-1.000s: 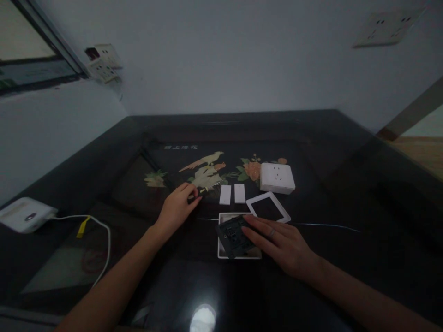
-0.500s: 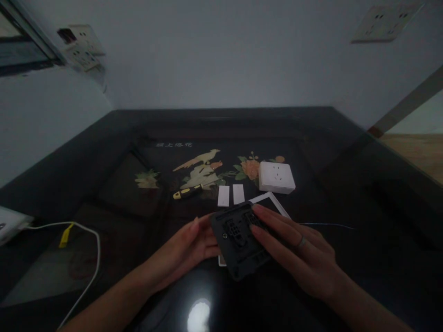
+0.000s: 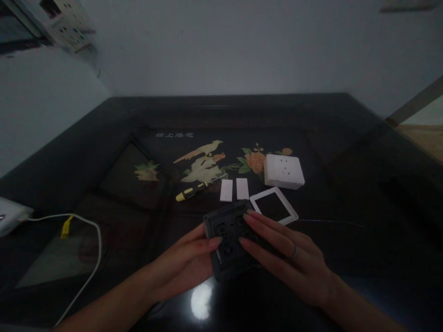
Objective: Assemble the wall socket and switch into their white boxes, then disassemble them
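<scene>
Both my hands hold a dark grey switch module (image 3: pixel 226 237) above the near part of the black table (image 3: pixel 346 152). My left hand (image 3: pixel 188 260) grips its left edge, thumb across the face. My right hand (image 3: pixel 290 258), with a ring, lays its fingers over the module's right side. Just beyond lie a white square frame (image 3: pixel 274 206), two small white rocker covers (image 3: pixel 234 189), a white socket (image 3: pixel 284 171) and a yellow-and-black screwdriver (image 3: pixel 191 191).
A white cable (image 3: pixel 92 251) with a yellow tag runs from a white device (image 3: pixel 8 214) at the left edge. The tabletop has an inlaid bird and flower picture (image 3: pixel 207 161). Wall sockets (image 3: pixel 65 25) hang at the upper left.
My left hand let go of the screwdriver and came back to the module. The module was lifted off its white base on the table into both hands.
</scene>
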{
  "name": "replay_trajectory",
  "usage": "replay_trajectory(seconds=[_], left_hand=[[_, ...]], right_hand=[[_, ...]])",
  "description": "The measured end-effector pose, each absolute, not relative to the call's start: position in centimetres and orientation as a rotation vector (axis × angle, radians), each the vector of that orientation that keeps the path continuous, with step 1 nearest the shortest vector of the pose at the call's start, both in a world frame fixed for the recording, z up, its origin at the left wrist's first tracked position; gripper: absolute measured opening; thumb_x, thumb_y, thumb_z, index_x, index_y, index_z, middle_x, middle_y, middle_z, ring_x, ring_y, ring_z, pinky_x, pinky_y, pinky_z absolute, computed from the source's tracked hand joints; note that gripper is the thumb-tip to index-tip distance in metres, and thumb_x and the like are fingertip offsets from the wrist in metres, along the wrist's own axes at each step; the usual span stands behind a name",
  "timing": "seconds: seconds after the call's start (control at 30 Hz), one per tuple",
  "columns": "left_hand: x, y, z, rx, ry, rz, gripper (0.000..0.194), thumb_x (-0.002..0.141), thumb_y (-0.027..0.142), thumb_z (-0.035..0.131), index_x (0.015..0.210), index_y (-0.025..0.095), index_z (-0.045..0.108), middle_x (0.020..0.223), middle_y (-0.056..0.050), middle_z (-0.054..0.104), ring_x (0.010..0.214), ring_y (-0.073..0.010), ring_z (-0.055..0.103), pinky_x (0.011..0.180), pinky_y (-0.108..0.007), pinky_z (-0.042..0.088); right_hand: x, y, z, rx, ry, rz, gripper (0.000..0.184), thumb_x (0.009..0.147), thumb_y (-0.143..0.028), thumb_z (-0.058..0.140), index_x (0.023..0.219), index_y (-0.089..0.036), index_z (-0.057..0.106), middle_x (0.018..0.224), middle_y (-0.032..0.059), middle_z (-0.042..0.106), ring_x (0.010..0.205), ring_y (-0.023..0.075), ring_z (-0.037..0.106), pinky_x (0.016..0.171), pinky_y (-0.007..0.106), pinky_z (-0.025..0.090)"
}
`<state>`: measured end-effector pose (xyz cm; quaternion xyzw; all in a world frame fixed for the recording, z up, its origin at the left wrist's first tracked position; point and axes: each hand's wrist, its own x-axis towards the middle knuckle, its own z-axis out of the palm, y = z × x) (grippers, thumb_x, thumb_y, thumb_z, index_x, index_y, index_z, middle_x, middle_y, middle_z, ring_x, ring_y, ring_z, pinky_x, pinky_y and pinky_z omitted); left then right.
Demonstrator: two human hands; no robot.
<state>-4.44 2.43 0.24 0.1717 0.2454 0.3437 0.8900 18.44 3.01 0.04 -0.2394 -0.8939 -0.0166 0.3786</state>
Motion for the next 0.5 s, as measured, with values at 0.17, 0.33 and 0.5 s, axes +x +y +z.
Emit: replay_trajectory(seconds=[0.17,0.33,0.5], left_hand=[[-4.82,2.43,0.28,0.389,0.626,0.698,0.039,0.079,0.021,0.079,0.117,0.023,0.067,0.115,-0.008,0.073,0.116,-0.0271,0.064,0.102,-0.041,0.045],[-4.98,2.42,0.2,0.424,0.682,0.694,0.043,0.08,0.023,0.078,0.121,0.023,0.064,0.12,-0.009,0.071,0.114,-0.0272,0.065,0.099,-0.04,0.047],[-4.71,2.45,0.2,0.44,0.637,0.713,0.049,0.082,0.02,0.075,0.128,0.027,0.06,0.126,-0.009,0.067,0.107,-0.0278,0.067,0.08,-0.036,0.056]], right_hand=[[18.29,2.84,0.08,-0.628,-2.222,0.105,0.037,0.098,-0.037,0.051,0.113,-0.008,0.068,0.122,0.0198,0.069,0.132,0.0263,0.052,0.097,0.04,0.057],[18.47,2.61,-0.12,-0.838,-2.114,0.24,0.032,0.096,-0.03,0.053,0.123,-0.015,0.064,0.127,0.0162,0.067,0.119,0.0256,0.064,0.093,0.04,0.06],[17.96,2.63,-0.53,-0.882,-2.046,0.273,0.028,0.091,-0.02,0.06,0.118,-0.015,0.064,0.124,0.0151,0.068,0.114,0.0211,0.066,0.092,0.033,0.059]])
